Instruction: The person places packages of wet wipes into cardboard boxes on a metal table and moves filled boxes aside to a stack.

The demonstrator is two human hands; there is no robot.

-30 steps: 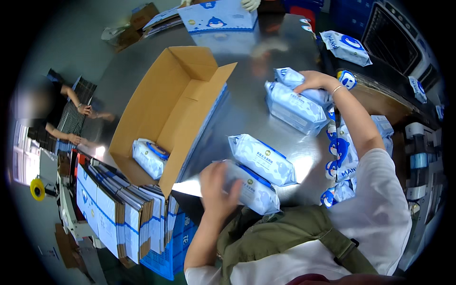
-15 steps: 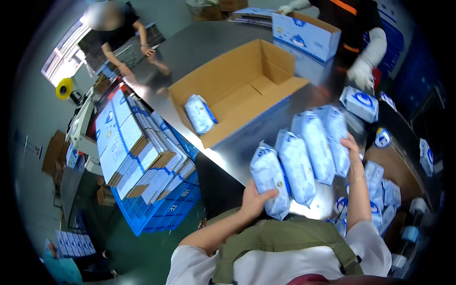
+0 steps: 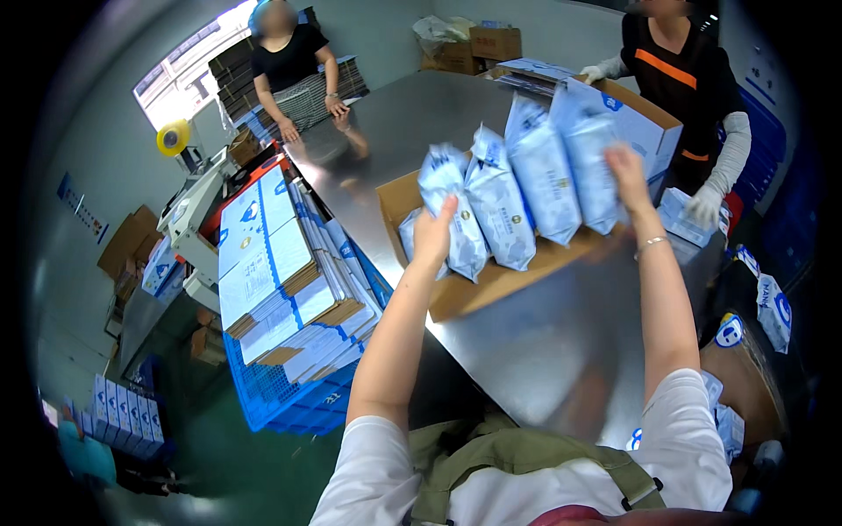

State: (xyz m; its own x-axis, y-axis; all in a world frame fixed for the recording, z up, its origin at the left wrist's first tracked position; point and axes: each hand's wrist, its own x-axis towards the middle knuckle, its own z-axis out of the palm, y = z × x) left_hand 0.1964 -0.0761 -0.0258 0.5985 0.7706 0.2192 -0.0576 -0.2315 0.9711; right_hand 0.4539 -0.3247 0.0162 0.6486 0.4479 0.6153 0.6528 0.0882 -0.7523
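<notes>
Between my two hands a row of several soft blue-and-white packs [image 3: 502,210] is squeezed together, standing on end and slightly tilted. My left hand [image 3: 431,235] presses on the left end pack, thumb on its face. My right hand [image 3: 626,178], a little blurred, grips the right end pack. The row is over the open brown cardboard box [image 3: 491,295] and hides most of its inside; whether the packs touch its bottom I cannot tell. Another pack [image 3: 408,230] shows partly at the box's left end, behind my left hand.
Folded cartons [image 3: 272,254] fill a blue crate [image 3: 279,399] at left. Across the metal table [image 3: 535,351], one person [image 3: 289,66] rests hands on it. Another person [image 3: 675,79] in white gloves handles a printed carton [image 3: 662,131] and packs [image 3: 684,215]. More packs [image 3: 728,430] lie at lower right.
My hands have carried the row of packs forward and up from the table's near side to over the box. The gloved co-worker's hand has moved onto the packs at right.
</notes>
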